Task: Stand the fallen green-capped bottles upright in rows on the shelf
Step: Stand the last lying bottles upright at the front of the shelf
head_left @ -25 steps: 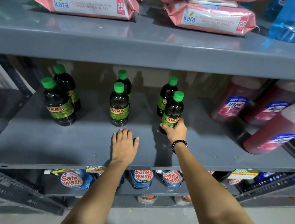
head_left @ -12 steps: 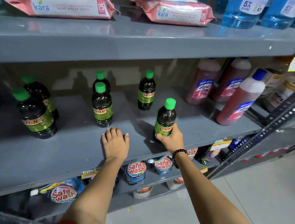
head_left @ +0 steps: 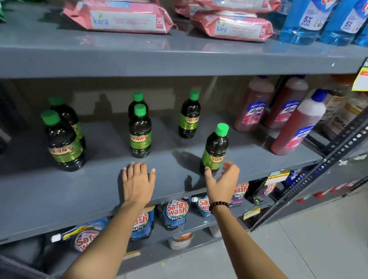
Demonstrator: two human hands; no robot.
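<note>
Grey steel shelf (head_left: 40,193) carries six upright green-capped bottles (head_left: 140,133). Right hand (head_left: 220,182), fingers spread, sits just in front of the nearest bottle (head_left: 214,151), thumb at its base. Left hand (head_left: 138,182) lies flat and open on the shelf, below the middle pair.

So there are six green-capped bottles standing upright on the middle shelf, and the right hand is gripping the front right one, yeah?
Not quite. In the head view the right hand is open, fingers spread just off the front right bottle, not gripping it. The rest holds: six green-capped bottles stand upright on the middle shelf.
</note>
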